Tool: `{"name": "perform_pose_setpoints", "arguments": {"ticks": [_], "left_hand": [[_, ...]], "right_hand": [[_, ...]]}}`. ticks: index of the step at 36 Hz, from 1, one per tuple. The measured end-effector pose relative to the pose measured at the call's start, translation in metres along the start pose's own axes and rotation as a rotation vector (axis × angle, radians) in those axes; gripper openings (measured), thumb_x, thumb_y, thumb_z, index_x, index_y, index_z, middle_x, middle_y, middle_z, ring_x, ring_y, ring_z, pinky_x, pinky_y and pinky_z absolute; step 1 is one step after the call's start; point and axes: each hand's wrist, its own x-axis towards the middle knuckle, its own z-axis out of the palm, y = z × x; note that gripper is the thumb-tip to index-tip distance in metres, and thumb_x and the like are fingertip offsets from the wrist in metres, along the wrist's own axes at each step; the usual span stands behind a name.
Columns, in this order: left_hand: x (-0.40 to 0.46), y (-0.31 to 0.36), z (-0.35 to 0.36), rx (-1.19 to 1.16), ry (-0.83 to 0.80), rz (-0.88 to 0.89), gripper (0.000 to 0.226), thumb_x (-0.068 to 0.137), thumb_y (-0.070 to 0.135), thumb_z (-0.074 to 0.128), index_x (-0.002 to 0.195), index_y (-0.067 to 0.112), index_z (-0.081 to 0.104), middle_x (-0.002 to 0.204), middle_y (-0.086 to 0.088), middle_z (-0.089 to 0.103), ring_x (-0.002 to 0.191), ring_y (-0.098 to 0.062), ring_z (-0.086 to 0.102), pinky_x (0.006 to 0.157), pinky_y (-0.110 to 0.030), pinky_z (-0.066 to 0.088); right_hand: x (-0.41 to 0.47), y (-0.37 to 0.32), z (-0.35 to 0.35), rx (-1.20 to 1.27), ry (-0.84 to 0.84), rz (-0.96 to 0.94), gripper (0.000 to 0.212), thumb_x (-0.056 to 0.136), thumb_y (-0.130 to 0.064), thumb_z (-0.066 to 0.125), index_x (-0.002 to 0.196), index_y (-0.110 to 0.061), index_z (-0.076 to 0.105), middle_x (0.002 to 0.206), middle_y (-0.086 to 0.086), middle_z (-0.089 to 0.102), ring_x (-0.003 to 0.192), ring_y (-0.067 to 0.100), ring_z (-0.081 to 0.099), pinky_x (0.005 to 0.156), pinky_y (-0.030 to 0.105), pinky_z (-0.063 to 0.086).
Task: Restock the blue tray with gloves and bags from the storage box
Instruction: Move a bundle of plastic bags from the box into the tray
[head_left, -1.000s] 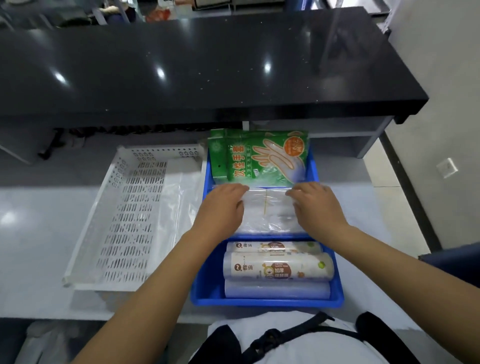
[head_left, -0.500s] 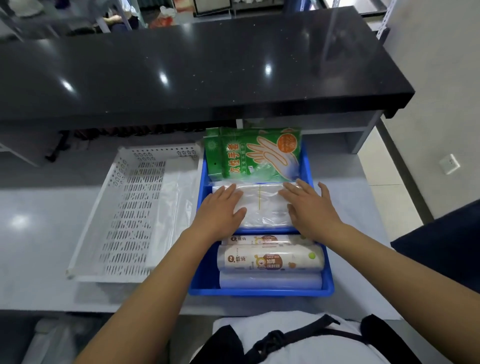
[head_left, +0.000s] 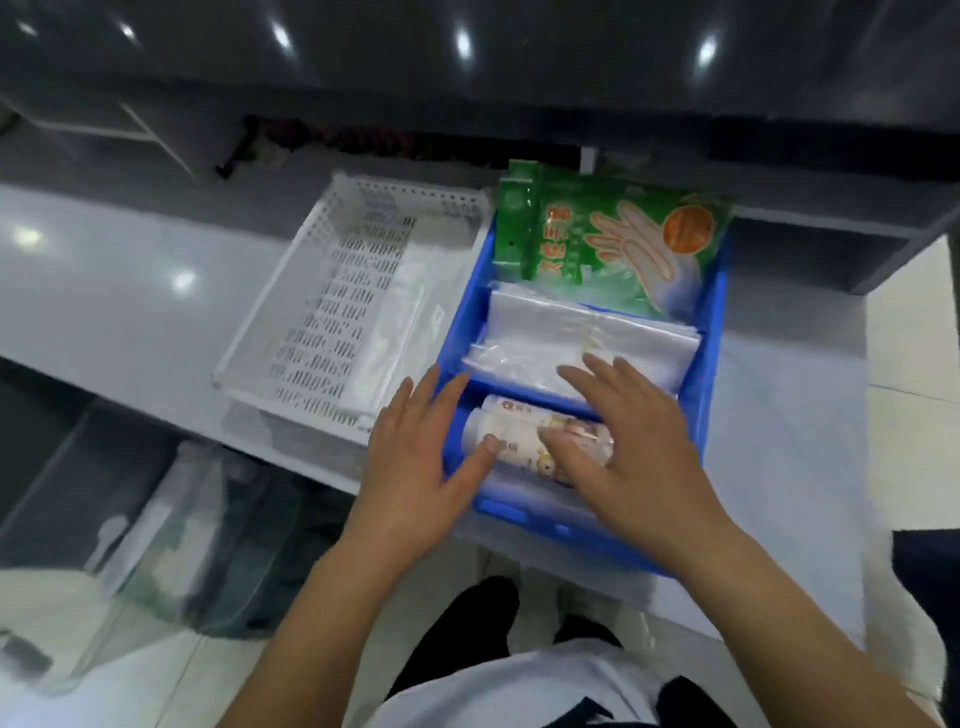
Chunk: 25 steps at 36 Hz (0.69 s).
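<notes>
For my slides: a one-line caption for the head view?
Two open hands, left and right, over bag rolls in a stocked blue tray.

white perforated basket (head_left: 332, 312) on grey counter (head_left: 104, 291).

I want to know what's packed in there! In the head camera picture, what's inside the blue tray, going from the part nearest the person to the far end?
Printed bag rolls under the hands → flat clear plastic bags in the middle → green glove packs standing at the far end of the blue tray.
</notes>
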Motion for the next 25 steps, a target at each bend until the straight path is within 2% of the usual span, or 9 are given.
{"name": "perform_pose_setpoints", "arguments": {"ticks": [3, 5, 7, 9, 11, 13, 17, 21, 25], "left_hand": [[-0.047, -0.018, 0.005, 0.024, 0.026, -0.066, 0.073, 0.088, 0.061, 0.048, 0.152, 0.032, 0.028, 0.163, 0.002, 0.019, 0.151, -0.02, 0.01, 0.121, -0.038, 0.013], [-0.076, -0.032, 0.007, 0.052, 0.009, -0.126, 0.079, 0.086, 0.073, 0.037, 0.152, 0.03, 0.029, 0.162, 0.0, 0.022, 0.151, -0.02, 0.013, 0.122, -0.042, 0.016], [-0.102, -0.048, 0.007, 0.055, -0.034, -0.227, 0.089, 0.079, 0.083, 0.024, 0.153, 0.033, 0.024, 0.163, 0.004, 0.016, 0.151, -0.019, 0.008, 0.122, -0.041, 0.013], [-0.124, -0.064, 0.009, 0.06, -0.061, -0.313, 0.086, 0.079, 0.08, 0.026, 0.154, 0.038, 0.016, 0.163, 0.01, 0.005, 0.151, -0.016, 0.001, 0.122, -0.038, 0.01], [-0.14, -0.081, 0.01, 0.047, -0.075, -0.374, 0.078, 0.087, 0.071, 0.039, 0.153, 0.042, 0.011, 0.163, 0.014, -0.002, 0.151, -0.014, -0.003, 0.122, -0.039, 0.009], [-0.152, -0.097, 0.008, 0.014, -0.073, -0.423, 0.073, 0.092, 0.061, 0.045, 0.153, 0.043, 0.01, 0.163, 0.014, -0.003, 0.151, -0.013, -0.006, 0.123, -0.04, 0.007], [-0.169, -0.13, -0.005, -0.041, 0.002, -0.426, 0.069, 0.092, 0.061, 0.046, 0.152, 0.042, 0.019, 0.164, 0.015, 0.002, 0.15, -0.009, -0.005, 0.123, -0.039, 0.008], [-0.197, -0.169, -0.021, -0.072, 0.039, -0.403, 0.068, 0.091, 0.062, 0.046, 0.151, 0.045, 0.019, 0.164, 0.015, 0.003, 0.15, -0.009, -0.004, 0.123, -0.041, 0.008], [-0.237, -0.221, -0.039, -0.124, 0.057, -0.449, 0.071, 0.09, 0.064, 0.047, 0.151, 0.045, 0.018, 0.164, 0.014, 0.005, 0.151, -0.013, -0.001, 0.122, -0.042, 0.008]], "right_hand": [[-0.018, -0.021, 0.022, -0.016, -0.181, -0.12, 0.059, 0.09, -0.051, 0.057, 0.144, -0.032, 0.042, 0.159, -0.005, 0.029, 0.15, 0.02, 0.016, 0.119, 0.045, 0.014], [-0.03, -0.034, 0.039, -0.057, -0.285, -0.228, 0.062, 0.091, -0.058, 0.05, 0.147, -0.036, 0.036, 0.161, -0.007, 0.023, 0.151, 0.019, 0.011, 0.12, 0.045, 0.012], [-0.04, -0.048, 0.055, -0.088, -0.37, -0.323, 0.064, 0.092, -0.062, 0.044, 0.15, -0.04, 0.029, 0.163, -0.01, 0.016, 0.151, 0.016, 0.003, 0.121, 0.045, 0.007], [-0.047, -0.06, 0.071, -0.091, -0.455, -0.373, 0.065, 0.092, -0.064, 0.04, 0.15, -0.043, 0.022, 0.164, -0.012, 0.011, 0.152, 0.015, -0.002, 0.121, 0.048, 0.004], [-0.051, -0.071, 0.087, -0.112, -0.53, -0.398, 0.065, 0.091, -0.064, 0.04, 0.15, -0.045, 0.021, 0.164, -0.012, 0.012, 0.151, 0.015, 0.001, 0.121, 0.049, 0.004], [-0.055, -0.08, 0.103, -0.145, -0.573, -0.414, 0.063, 0.092, -0.062, 0.043, 0.149, -0.043, 0.026, 0.162, -0.011, 0.018, 0.15, 0.012, 0.01, 0.122, 0.043, 0.008], [-0.066, -0.098, 0.134, -0.071, -0.616, -0.39, 0.058, 0.091, -0.056, 0.052, 0.144, -0.037, 0.042, 0.155, -0.013, 0.036, 0.142, 0.0, 0.028, 0.117, 0.033, 0.027], [-0.083, -0.123, 0.168, -0.082, -0.605, -0.34, 0.055, 0.089, -0.054, 0.057, 0.139, -0.037, 0.048, 0.15, -0.014, 0.042, 0.136, -0.002, 0.035, 0.11, 0.018, 0.029], [-0.095, -0.157, 0.209, -0.132, -0.655, -0.33, 0.053, 0.088, -0.052, 0.06, 0.138, -0.037, 0.049, 0.148, -0.014, 0.044, 0.133, 0.0, 0.04, 0.105, 0.027, 0.042]]}}
